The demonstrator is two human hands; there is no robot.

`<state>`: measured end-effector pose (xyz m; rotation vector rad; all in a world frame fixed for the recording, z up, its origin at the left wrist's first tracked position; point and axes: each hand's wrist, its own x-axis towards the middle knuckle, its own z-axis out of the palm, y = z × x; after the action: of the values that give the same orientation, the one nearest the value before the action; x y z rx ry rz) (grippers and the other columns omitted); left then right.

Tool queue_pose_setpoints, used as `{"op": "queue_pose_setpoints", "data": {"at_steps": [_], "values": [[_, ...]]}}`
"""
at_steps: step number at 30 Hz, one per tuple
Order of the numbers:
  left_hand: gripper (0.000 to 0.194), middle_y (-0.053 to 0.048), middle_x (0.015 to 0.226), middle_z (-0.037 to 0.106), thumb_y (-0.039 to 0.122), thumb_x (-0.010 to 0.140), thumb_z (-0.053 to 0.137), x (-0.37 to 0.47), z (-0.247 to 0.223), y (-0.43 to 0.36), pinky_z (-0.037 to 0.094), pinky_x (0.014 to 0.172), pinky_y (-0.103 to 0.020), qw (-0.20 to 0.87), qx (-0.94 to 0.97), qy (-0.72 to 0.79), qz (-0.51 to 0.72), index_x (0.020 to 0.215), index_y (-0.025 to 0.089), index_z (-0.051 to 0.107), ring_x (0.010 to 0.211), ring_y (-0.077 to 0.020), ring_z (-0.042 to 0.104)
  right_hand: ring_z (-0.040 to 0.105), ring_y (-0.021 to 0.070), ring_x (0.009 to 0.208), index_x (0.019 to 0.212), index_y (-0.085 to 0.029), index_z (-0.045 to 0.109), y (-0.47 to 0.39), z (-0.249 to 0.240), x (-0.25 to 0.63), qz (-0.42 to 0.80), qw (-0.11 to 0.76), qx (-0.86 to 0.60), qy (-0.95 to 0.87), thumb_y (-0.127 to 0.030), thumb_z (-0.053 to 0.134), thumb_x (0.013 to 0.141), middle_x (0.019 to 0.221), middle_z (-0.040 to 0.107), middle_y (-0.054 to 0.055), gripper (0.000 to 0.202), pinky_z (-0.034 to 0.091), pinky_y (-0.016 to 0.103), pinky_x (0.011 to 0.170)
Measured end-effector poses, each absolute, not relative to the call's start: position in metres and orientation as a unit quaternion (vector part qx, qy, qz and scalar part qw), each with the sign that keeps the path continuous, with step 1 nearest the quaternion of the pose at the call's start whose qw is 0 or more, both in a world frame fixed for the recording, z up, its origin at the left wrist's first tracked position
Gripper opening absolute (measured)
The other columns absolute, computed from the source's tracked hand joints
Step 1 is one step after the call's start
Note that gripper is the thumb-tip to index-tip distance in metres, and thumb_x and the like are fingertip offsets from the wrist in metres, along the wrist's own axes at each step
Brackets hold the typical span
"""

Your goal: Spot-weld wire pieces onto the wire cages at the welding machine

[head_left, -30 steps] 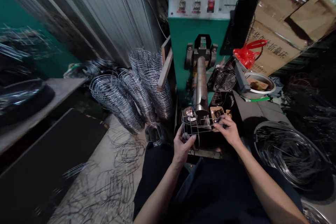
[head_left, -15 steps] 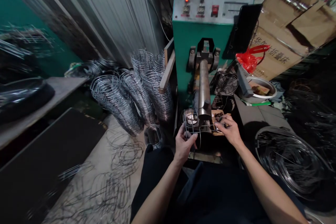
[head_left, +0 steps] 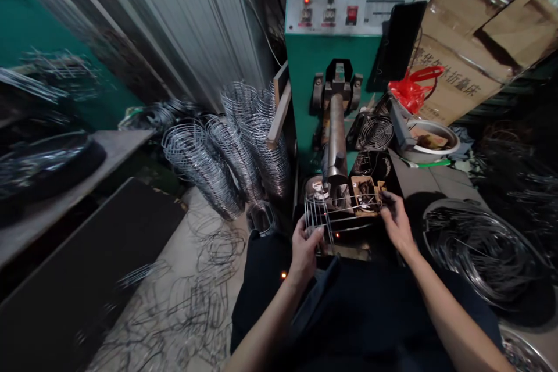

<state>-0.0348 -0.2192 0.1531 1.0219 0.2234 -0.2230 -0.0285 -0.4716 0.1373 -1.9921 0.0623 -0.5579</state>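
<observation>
Hands: While the left hand (head_left: 305, 247) and right hand (head_left: 396, 220) grip opposite ends, fingers clamped on the silver wire-grid cage (head_left: 340, 213).
Cage: under the grey steel welding arm (head_left: 335, 142).
Bowl: white round bowl (head_left: 449, 145) holding brown scraps.

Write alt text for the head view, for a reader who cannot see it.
Both bare hands, left hand and right hand, grip a small silver wire cage frame under the steel arm of a green machine. Stacked silver wire rings lean to its left.
</observation>
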Motion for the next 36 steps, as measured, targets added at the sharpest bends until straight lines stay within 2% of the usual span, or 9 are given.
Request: {"op": "queue_pose_setpoints", "data": {"at_steps": [4,6,8,11,14,17,20,31,36], "values": [[0.072,-0.001,0.073,0.065,0.046,0.073,0.079,-0.115,0.136,-0.186,0.048,0.054,-0.023,0.843,0.448,0.161,-0.25,0.135,0.021,0.05,0.057,-0.0125,0.062,0.066,0.0254,0.077,0.117,-0.021,0.055,-0.489,0.115,-0.087,-0.14,0.508,-0.841,0.124,-0.062,0.036,0.1,0.091,0.068,0.01,0.049,0.052,0.039,0.075],[0.068,-0.011,0.086,0.07,0.051,0.066,0.083,-0.133,0.133,-0.157,0.053,0.063,-0.028,0.797,0.495,0.182,-0.294,0.119,0.014,0.063,0.073,-0.0199,0.069,0.06,0.0203,0.051,0.108,-0.021,0.058,-0.491,0.118,-0.102,-0.036,0.528,-0.839,0.129,-0.065,0.035,0.098,0.069,0.063,0.003,0.051,0.049,0.031,0.053],[0.059,-0.015,0.099,0.071,0.055,0.072,0.077,-0.121,0.135,-0.135,0.056,0.069,-0.03,0.738,0.599,0.185,-0.248,0.112,0.013,0.067,0.089,-0.0239,0.07,0.055,0.0174,0.04,0.097,-0.021,0.062,-0.486,0.128,-0.1,0.095,0.517,-0.847,0.079,-0.067,0.04,0.096,0.058,0.057,-0.001,0.051,0.042,0.027,0.043],[0.06,-0.013,0.122,0.067,0.05,0.084,0.066,-0.073,0.138,-0.142,0.058,0.075,-0.032,0.657,0.724,-0.002,-0.212,0.136,0.02,0.055,0.107,-0.0255,0.066,0.061,0.0182,0.049,0.085,-0.02,0.066,-0.467,0.138,-0.079,0.184,0.454,-0.87,-0.045,-0.063,0.048,0.095,0.061,0.062,0.001,0.048,0.047,0.027,0.051],[0.041,-0.01,0.106,0.073,0.037,0.088,0.063,-0.035,0.128,-0.176,0.057,0.08,-0.031,0.493,0.835,-0.213,-0.117,0.124,0.018,0.066,0.09,-0.0195,0.069,0.07,0.0247,0.083,0.103,-0.022,0.071,-0.444,0.138,-0.065,0.14,0.375,-0.913,-0.079,-0.053,0.054,0.096,0.089,0.073,0.008,0.036,0.053,0.03,0.075],[0.028,-0.011,0.094,0.073,0.026,0.092,0.057,-0.026,0.11,-0.2,0.056,0.078,-0.031,0.435,0.865,-0.243,-0.049,0.113,0.015,0.072,0.081,-0.0184,0.068,0.067,0.0263,0.106,0.129,-0.022,0.063,-0.431,0.128,-0.074,0.069,0.307,-0.948,-0.043,-0.04,0.048,0.101,0.117,0.07,0.011,0.036,0.051,0.032,0.092],[0.028,-0.012,0.096,0.073,0.025,0.094,0.053,-0.031,0.097,-0.205,0.055,0.081,-0.032,0.423,0.872,-0.246,-0.024,0.115,0.015,0.07,0.084,-0.0192,0.069,0.066,0.0249,0.11,0.135,-0.021,0.059,-0.432,0.114,-0.087,0.028,0.271,-0.962,-0.037,-0.033,0.041,0.104,0.124,0.067,0.01,0.038,0.051,0.033,0.097],[0.022,-0.009,0.094,0.075,0.024,0.095,0.052,0.01,0.129,-0.204,0.05,0.079,-0.027,0.363,0.885,-0.29,0.022,0.103,0.017,0.071,0.083,-0.0174,0.069,0.07,0.0261,0.098,0.121,-0.02,0.07,-0.435,0.142,-0.039,0.01,0.233,-0.971,-0.05,-0.032,0.049,0.102,0.104,0.074,0.011,0.031,0.051,0.03,0.085],[0.018,-0.004,0.077,0.071,0.023,0.092,0.055,0.027,0.165,-0.195,0.043,0.067,-0.023,0.36,0.887,-0.288,0.031,0.087,0.017,0.07,0.067,-0.0132,0.063,0.067,0.0202,0.066,0.097,-0.018,0.073,-0.428,0.178,-0.024,0.004,0.305,-0.949,-0.081,-0.031,0.047,0.101,0.069,0.068,0.004,0.029,0.046,0.025,0.064]]}}
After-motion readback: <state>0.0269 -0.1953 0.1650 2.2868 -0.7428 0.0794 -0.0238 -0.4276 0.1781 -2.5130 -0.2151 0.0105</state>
